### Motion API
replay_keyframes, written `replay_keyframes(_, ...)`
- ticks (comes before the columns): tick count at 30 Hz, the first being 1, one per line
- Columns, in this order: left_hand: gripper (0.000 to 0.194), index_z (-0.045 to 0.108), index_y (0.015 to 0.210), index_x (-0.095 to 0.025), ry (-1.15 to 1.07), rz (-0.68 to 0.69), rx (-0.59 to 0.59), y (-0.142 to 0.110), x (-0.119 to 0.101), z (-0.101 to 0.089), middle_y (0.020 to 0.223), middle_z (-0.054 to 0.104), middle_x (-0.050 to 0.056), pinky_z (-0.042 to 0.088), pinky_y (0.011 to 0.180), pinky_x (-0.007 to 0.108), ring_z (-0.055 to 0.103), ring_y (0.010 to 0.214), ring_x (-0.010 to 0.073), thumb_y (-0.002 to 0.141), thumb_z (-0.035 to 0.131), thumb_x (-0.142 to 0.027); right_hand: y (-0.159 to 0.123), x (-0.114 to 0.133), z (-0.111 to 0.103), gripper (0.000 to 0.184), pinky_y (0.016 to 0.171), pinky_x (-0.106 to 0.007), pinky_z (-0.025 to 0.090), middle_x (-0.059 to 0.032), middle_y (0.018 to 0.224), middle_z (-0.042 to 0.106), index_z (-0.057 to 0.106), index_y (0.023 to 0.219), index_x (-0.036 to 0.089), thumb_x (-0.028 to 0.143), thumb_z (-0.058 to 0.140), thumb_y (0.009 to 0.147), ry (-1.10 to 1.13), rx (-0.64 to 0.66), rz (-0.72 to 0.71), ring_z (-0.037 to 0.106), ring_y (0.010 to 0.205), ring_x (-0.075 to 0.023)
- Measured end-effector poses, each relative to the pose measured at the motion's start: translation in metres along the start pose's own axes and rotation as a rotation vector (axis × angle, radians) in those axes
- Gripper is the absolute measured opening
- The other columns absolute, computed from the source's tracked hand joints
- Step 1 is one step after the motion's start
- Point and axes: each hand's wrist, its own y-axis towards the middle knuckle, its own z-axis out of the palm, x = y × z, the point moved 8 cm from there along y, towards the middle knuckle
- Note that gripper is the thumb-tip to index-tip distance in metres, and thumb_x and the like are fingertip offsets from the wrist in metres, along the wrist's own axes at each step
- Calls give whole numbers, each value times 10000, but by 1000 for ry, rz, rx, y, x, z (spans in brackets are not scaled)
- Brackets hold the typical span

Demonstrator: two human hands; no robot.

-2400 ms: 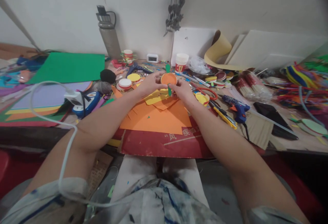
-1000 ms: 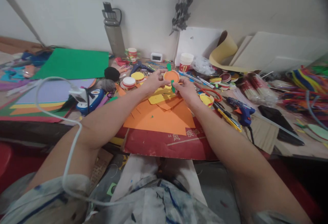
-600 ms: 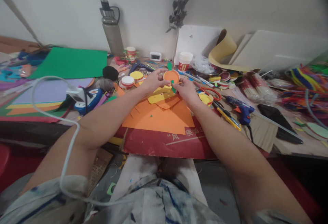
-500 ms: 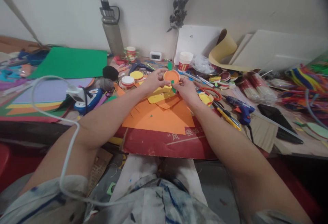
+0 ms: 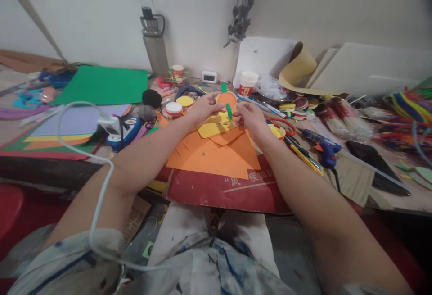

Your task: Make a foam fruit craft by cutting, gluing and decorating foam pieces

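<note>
A cut-down paper cup with an orange disc in its end is held up above the paper sheets. One green paper strip stands out from its far rim, and another green strip hangs over its near rim. My left hand is closed on the cup's left side. Close to the cup's right edge, my right hand has its fingers curled together; what lies between its fingertips is too small to make out. Below are a yellow paper sheet and orange paper sheets.
Cut cup pieces stand to the left. Red-handled scissors, a yellow utility knife, a blue glue gun and a black phone lie on the right. A white cable crosses my left arm.
My right fingertips have moved off the near green strip, slightly to the right, and the strip shows more fully. The whole view has shifted slightly.
</note>
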Motion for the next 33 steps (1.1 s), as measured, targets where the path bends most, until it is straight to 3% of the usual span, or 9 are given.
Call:
replay_keyframes(3, 574, 668, 1329, -159, -31, -12, -43, 1, -2, -8, 786, 706, -21, 424, 588, 195, 678, 657, 84, 783, 806, -48, -2, -2, -3, 182, 478, -173, 444, 43, 720, 635, 543, 869, 215, 326, 649, 967, 51, -74, 70, 521, 487, -57)
replay_keyframes(8, 594, 609, 1398, -176, 8, 20, -85, 0, -6, -14, 762, 689, -34, 423, 579, 191, 675, 648, 86, 838, 730, -18, -6, 0, 1, 129, 459, -152, 410, 49, 700, 634, 550, 853, 206, 215, 610, 967, 36, -54, 84, 507, 472, -47)
replay_keyframes(13, 355, 616, 1141, -121, 57, 13, -131, -1, -6, -14, 795, 729, -1, 417, 594, 202, 668, 638, 85, 822, 732, -18, -2, -1, -1, 159, 467, -151, 413, 56, 708, 623, 544, 831, 206, 263, 642, 942, 24, -60, 55, 500, 481, -45)
replay_keyframes(19, 495, 647, 1146, -142, 72, 57, -21, -4, -6, -3, 844, 754, 1, 402, 628, 210, 678, 706, 93, 698, 847, -78, -2, 3, 1, 259, 508, -175, 470, 62, 729, 603, 560, 828, 208, 406, 702, 914, 37, -32, 3, 523, 517, -55)
replay_keyframes(23, 511, 685, 1135, -150, 102, 63, 54, -6, -4, 3, 857, 761, 12, 420, 640, 218, 681, 728, 103, 674, 905, -173, -5, 9, 4, 218, 518, -177, 475, 57, 700, 584, 562, 785, 198, 311, 636, 956, 50, -2, -33, 529, 529, -62)
replay_keyframes(26, 423, 697, 1000, -148, 40, 52, 84, -6, -3, 5, 843, 740, 10, 451, 618, 213, 674, 693, 95, 705, 934, -338, -6, 10, 5, 238, 517, -174, 460, 49, 682, 585, 565, 742, 185, 220, 575, 977, 39, 3, -32, 514, 515, -56)
replay_keyframes(29, 400, 667, 877, -141, -33, 4, 52, -6, -2, 3, 765, 703, -3, 490, 603, 206, 651, 619, 83, 752, 915, -429, -5, 8, 8, 268, 499, -184, 442, 46, 680, 585, 563, 729, 184, 215, 559, 995, 11, 6, -14, 490, 489, -55)
replay_keyframes(33, 320, 666, 871, -137, -28, -64, -72, -6, 1, -6, 736, 715, 6, 498, 571, 192, 665, 592, 87, 813, 886, -361, -2, 13, -1, 198, 510, -193, 436, 41, 727, 608, 578, 790, 196, 248, 605, 979, -71, -61, -33, 519, 533, -74)
